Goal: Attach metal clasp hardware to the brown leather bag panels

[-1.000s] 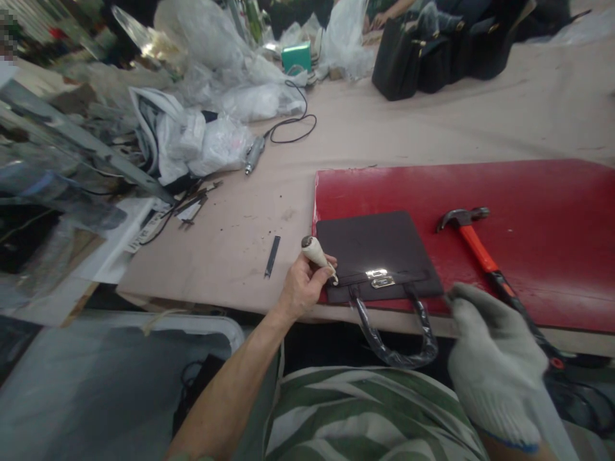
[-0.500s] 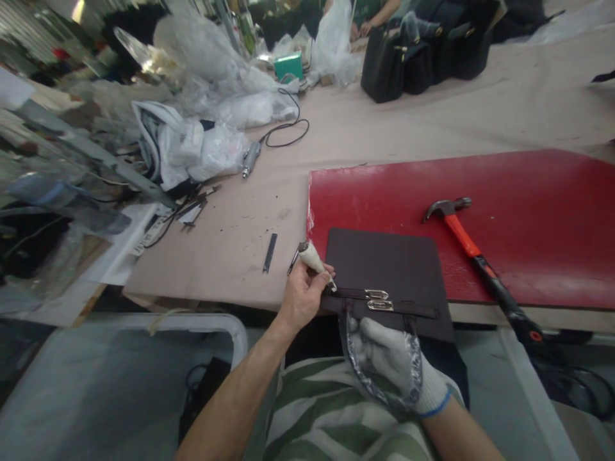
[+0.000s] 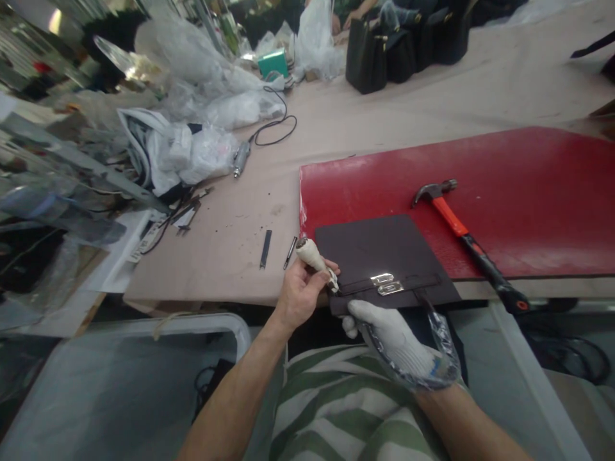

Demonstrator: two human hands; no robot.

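A dark brown handbag lies flat on a red board, its lower edge with two silver clasps hanging over the table's front. My bare left hand is closed round a pale-handled awl, whose tip touches the bag's left edge by the strap. My gloved right hand reaches through the plastic-wrapped handle and presses against the bag's underside; its fingers are curled.
An orange-handled claw hammer lies on the red board to the right. Small metal tools rest on the table to the left. Plastic bags, a cable and black handbags fill the far side.
The bag has shifted a little up and back on the board. My right hand has moved up through the handle against the bag's lower edge. My left hand keeps the awl at the bag's edge.
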